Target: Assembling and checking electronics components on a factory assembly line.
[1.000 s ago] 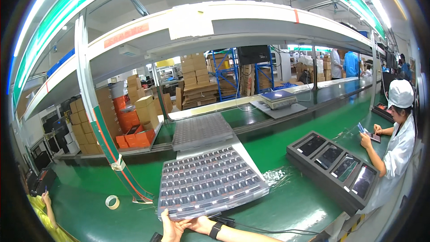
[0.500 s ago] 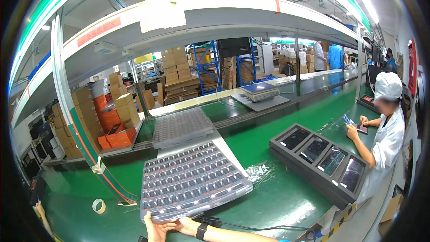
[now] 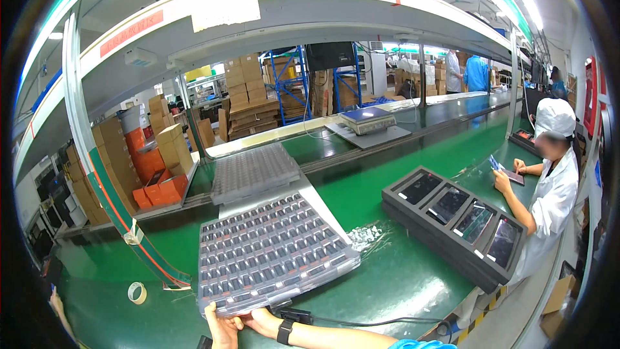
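Observation:
A clear plastic blister tray [image 3: 274, 252] with rows of small dark parts lies on the green bench at the centre. At its near edge, my left hand [image 3: 223, 328] is closed on the rim with the thumb up along the corner. My right hand [image 3: 261, 322], with a black band on its wrist, is beside it, fingers reaching under the same edge and partly hidden. Behind the filled tray lies a stack of similar trays [image 3: 255, 171] that look bare. A black device with a cable [image 3: 297, 315] lies just right of my right hand.
A black foam holder [image 3: 413, 210] with several dark-screened devices stands to the right. Beyond it a person in white coat and cap [image 3: 558, 181] holds a phone. A tape roll [image 3: 137, 293] lies left, near a metal post [image 3: 97, 161]. A scale [image 3: 368, 121] stands farther back.
The whole view has shifted slightly, so things appear a little farther left. Both hands stay at the tray's near edge. More of my right sleeve shows.

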Motion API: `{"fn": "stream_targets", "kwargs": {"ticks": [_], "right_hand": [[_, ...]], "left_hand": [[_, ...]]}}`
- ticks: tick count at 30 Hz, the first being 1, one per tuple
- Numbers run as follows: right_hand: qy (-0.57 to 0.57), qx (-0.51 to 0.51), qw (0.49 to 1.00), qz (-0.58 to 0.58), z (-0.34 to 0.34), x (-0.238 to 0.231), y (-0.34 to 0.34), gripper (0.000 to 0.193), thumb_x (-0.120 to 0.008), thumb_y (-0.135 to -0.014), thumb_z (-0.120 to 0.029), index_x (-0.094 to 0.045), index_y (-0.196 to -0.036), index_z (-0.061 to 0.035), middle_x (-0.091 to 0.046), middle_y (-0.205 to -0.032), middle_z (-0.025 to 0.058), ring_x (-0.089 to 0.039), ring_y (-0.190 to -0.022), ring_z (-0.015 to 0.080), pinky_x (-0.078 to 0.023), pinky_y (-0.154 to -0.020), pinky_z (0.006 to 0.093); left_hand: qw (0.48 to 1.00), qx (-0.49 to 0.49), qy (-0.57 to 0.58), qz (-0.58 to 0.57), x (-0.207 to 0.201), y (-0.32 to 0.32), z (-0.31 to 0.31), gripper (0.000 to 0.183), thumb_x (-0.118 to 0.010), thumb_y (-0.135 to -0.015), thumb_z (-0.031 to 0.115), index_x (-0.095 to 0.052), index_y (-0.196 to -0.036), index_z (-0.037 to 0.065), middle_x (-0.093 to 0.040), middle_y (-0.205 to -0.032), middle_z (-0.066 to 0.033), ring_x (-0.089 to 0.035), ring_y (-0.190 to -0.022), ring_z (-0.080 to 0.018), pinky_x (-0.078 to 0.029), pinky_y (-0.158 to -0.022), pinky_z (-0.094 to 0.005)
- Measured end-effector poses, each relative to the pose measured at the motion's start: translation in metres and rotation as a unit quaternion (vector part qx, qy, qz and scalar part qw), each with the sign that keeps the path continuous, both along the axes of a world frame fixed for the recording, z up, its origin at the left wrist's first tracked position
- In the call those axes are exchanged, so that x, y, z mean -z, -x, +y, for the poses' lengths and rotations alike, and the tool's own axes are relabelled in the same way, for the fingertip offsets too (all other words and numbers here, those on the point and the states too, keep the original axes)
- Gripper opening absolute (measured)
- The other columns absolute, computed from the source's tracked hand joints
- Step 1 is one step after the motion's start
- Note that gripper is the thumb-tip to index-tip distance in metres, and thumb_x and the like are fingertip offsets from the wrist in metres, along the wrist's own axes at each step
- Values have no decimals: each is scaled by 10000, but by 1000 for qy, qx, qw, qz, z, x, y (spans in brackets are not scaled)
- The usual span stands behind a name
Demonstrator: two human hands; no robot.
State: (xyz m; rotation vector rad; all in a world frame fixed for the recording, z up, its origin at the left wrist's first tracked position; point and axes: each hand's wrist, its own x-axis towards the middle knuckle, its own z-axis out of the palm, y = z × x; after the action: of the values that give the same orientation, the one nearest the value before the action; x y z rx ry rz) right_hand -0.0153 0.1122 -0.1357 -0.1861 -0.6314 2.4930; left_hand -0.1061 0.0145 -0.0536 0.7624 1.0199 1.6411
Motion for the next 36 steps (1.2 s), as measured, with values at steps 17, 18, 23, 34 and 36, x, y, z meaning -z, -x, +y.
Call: {"fn": "stream_targets", "kwargs": {"ticks": [17,18,23,34,36], "right_hand": [[108,184,977,0,-4,-26,-25,174,-521,-1049,-187,-605,-1184,-115,-643,-1172,22,-623,-1042,159,-553,-902,333],[115,197,974,-8,-7,-27,-24,172,-524,-1048,-188,-606,-1181,-118,-645,-1169,19,-623,-1040,158,-554,-896,331],[125,155,980,22,3,-19,-25,189,-575,-1017,-157,-614,-1193,-102,-651,-1149,38,-621,-1031,175,-554,-913,357],[312,41,947,59,3,-52,-43,257,-483,-1056,-200,-567,-1239,-41,-594,-1249,130,-578,-1124,272,-508,-1028,475],[314,19,946,77,6,-47,-46,259,-483,-1055,-198,-563,-1244,-40,-591,-1257,135,-578,-1132,276,-510,-1026,476]], "left_hand": [[995,-76,13,-71,-9,-15,0,457,-549,-931,503,-597,-1148,104,-704,-942,-42,-551,-539,-158,-407,-467,-276],[994,-70,13,-78,-9,-13,-1,434,-553,-939,494,-593,-1133,108,-699,-937,-38,-571,-558,-164,-426,-478,-284],[994,-92,3,-60,-14,-13,-1,411,-540,-940,473,-600,-1118,108,-688,-934,-25,-539,-547,-149,-399,-475,-281],[993,-104,16,-63,-20,-19,-6,407,-524,-938,485,-592,-1081,110,-678,-915,-22,-509,-510,-159,-384,-476,-285],[995,-81,7,-56,-19,-18,-7,402,-523,-939,479,-592,-1080,109,-679,-915,-25,-516,-520,-161,-384,-478,-285]]}}
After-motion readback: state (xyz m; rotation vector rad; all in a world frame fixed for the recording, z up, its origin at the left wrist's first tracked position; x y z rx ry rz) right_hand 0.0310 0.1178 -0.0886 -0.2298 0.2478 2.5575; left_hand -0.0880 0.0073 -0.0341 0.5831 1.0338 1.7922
